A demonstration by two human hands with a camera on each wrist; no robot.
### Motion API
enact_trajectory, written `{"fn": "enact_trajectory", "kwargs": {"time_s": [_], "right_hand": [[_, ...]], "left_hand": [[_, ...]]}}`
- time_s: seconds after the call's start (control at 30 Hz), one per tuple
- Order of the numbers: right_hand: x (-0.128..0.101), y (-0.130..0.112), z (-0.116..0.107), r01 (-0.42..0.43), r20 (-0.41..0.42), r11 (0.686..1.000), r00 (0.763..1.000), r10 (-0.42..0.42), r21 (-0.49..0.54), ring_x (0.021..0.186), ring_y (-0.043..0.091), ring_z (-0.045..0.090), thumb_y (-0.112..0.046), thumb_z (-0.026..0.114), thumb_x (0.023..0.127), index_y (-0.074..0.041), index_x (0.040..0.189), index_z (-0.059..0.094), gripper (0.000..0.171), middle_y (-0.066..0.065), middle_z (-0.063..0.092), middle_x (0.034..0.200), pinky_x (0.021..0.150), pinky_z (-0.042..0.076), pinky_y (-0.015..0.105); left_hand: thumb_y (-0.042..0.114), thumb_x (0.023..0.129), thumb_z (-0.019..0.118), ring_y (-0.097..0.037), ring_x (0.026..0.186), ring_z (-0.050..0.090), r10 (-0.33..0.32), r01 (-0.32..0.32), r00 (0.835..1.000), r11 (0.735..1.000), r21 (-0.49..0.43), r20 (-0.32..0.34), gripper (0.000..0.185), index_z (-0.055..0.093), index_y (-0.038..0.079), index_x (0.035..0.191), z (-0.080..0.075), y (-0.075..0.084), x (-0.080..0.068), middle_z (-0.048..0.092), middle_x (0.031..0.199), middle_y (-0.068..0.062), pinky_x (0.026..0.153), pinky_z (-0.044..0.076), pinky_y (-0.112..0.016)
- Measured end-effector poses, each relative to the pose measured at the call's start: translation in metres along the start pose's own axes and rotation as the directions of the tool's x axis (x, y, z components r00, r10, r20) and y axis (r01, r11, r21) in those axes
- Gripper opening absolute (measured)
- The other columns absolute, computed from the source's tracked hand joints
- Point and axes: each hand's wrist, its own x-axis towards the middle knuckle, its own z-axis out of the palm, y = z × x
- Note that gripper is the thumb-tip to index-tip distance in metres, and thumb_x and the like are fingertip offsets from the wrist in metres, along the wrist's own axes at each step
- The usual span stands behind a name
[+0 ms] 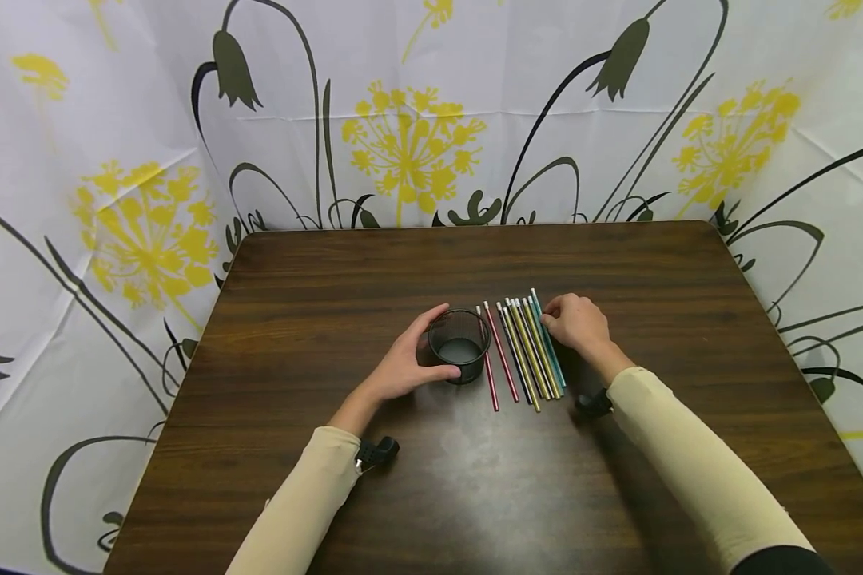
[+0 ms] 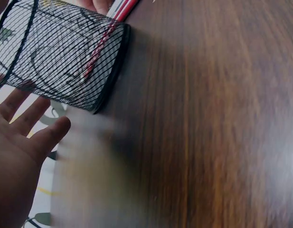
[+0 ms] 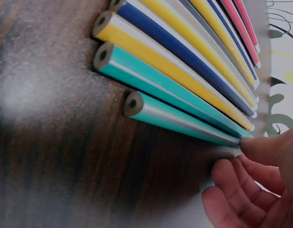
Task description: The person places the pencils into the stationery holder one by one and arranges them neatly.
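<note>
My left hand [image 1: 405, 362] holds a black wire-mesh pencil cup [image 1: 473, 369], its thumb on the near side and its fingers around the far side. The cup stands upright on the table with nothing inside. To its right lies a row of pencils in red, dark blue, yellow and teal, white tips facing away. At the right end of that row, my right hand [image 1: 578, 323] pinches the far tip of the outermost teal pencil [image 3: 184, 126] between thumb and fingers. That pencil lies beside a second teal pencil [image 3: 170, 88], nearly parallel to it.
The dark wood table [image 1: 316, 279] runs back to a white curtain [image 1: 518, 64] printed with yellow flowers and grey stems. Two red pencils [image 1: 502, 351] lie nearest the cup, a little apart from the others. Each wrist wears a black camera.
</note>
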Motion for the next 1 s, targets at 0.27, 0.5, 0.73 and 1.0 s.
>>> {"fn": "enact_trajectory", "kwargs": {"time_s": [0.27,0.5,0.73,1.0], "right_hand": [[-0.004,-0.013,-0.002,-0.003,-0.015,0.989,1.000,0.000,-0.151,0.074,0.029,0.063,-0.022,0.064,0.090,-0.007,0.103,0.074,0.023,0.014,0.071,0.094,0.065,0.051,0.048],[0.000,-0.013,-0.001,-0.024,-0.033,0.991,0.999,0.019,-0.130,0.074,0.028,0.062,-0.020,0.064,0.086,-0.007,0.102,0.074,0.023,0.014,0.071,0.094,0.065,0.051,0.048],[-0.003,-0.013,-0.013,-0.021,-0.107,0.998,0.994,0.014,-0.067,0.076,0.029,0.064,-0.022,0.061,0.087,-0.008,0.110,0.072,0.028,0.011,0.072,0.099,0.064,0.051,0.048],[-0.015,-0.046,-0.051,0.103,-0.296,0.990,0.953,-0.069,0.098,0.074,0.023,0.065,-0.025,0.061,0.093,-0.012,0.113,0.071,0.026,0.003,0.074,0.096,0.063,0.048,0.044]], "left_hand": [[0.002,0.078,0.082,-0.038,0.134,0.038,-0.038,0.038,0.999,0.999,-0.025,0.001,0.088,0.031,0.005,0.151,0.003,0.025,-0.001,0.043,0.145,-0.021,0.110,0.025,-0.058],[-0.002,0.080,0.078,-0.049,0.134,0.033,0.015,-0.013,1.000,0.992,-0.123,0.014,0.087,0.028,0.002,0.151,0.005,0.017,0.000,0.038,0.145,-0.031,0.106,0.026,-0.063],[-0.005,0.083,0.074,-0.049,0.135,0.031,0.032,-0.031,0.999,0.984,-0.177,0.002,0.087,0.024,0.004,0.153,0.008,0.013,-0.002,0.036,0.147,-0.028,0.103,0.026,-0.067],[-0.002,0.085,0.073,-0.042,0.139,0.030,0.011,-0.011,1.000,0.986,-0.169,-0.003,0.088,0.022,0.008,0.155,0.010,0.012,-0.003,0.035,0.149,-0.026,0.106,0.027,-0.064]]}}
